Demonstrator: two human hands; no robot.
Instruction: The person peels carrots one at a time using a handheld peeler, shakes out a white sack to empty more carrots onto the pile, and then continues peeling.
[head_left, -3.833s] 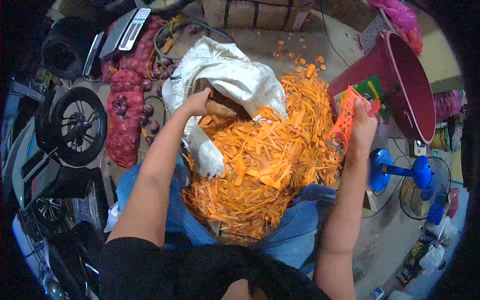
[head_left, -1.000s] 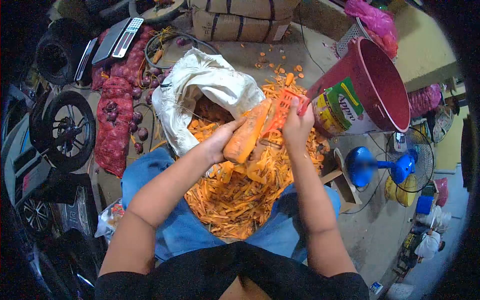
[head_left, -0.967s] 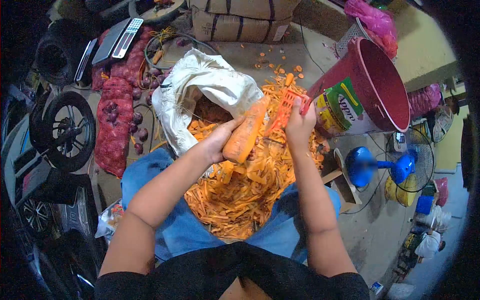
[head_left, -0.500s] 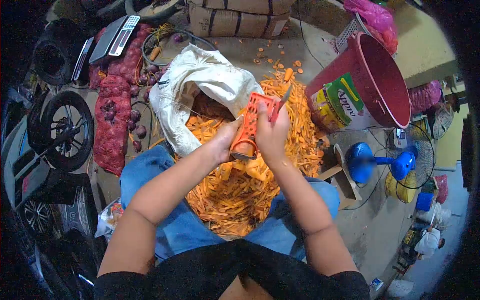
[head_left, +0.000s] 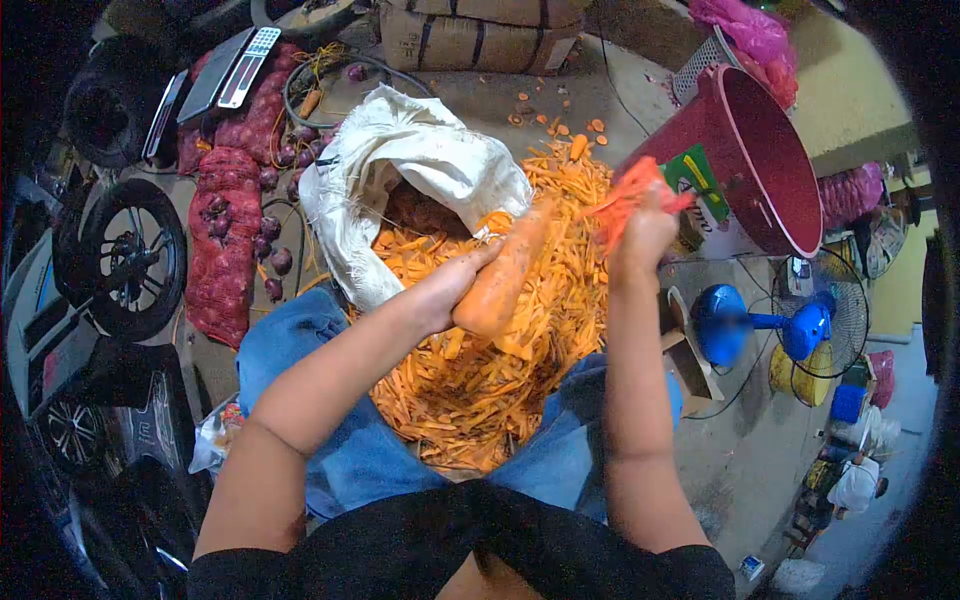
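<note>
My left hand (head_left: pixel 452 290) is closed round the thick end of a large orange carrot (head_left: pixel 507 272), which slants up and away to the right. My right hand (head_left: pixel 646 238) grips a red perforated peeler (head_left: pixel 638 190), smeared by motion, out to the right near the bucket and apart from the carrot. Under both hands lies a wide heap of carrot peelings (head_left: pixel 455 410), spread between my bent legs. A white woven sack (head_left: pixel 345 190) stands open just beyond my left hand, with peelings at its mouth.
A large dark red bucket (head_left: pixel 790 170) leans at the right, with a blue fan (head_left: pixel 722 325) and an open cardboard box (head_left: pixel 690 370) nearer. Red mesh bags of onions (head_left: pixel 222 290), a scale (head_left: pixel 215 75) and a motorbike wheel (head_left: pixel 132 260) are at left. Strapped cartons (head_left: pixel 480 40) stand behind.
My right hand has swung the peeler off the carrot, up and to the right toward the bucket. The left hand keeps its hold on the carrot, now fully exposed.
</note>
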